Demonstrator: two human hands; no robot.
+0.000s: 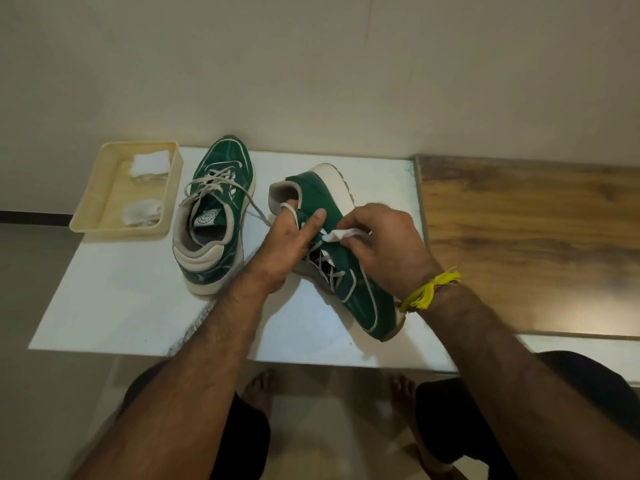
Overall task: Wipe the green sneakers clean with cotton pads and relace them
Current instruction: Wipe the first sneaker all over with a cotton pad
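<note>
My right hand pinches a small white cotton pad in curled fingers, pressing it on the laces of the green sneaker with the cream sole that lies tipped on its side. My left hand steadies that shoe near its collar, thumb hooked into the opening, forefinger stretched flat along the green upper. Its toe reaches almost to the near edge of the flat white bench.

Just to the left, the second green sneaker stands upright, loosely laced, its toe at the far edge against the wall. Further left, a cream plastic tray holding white cotton pads overhangs the bench's left edge. The near left part of the bench lies bare. On the right the bench meets a brown wooden surface.
</note>
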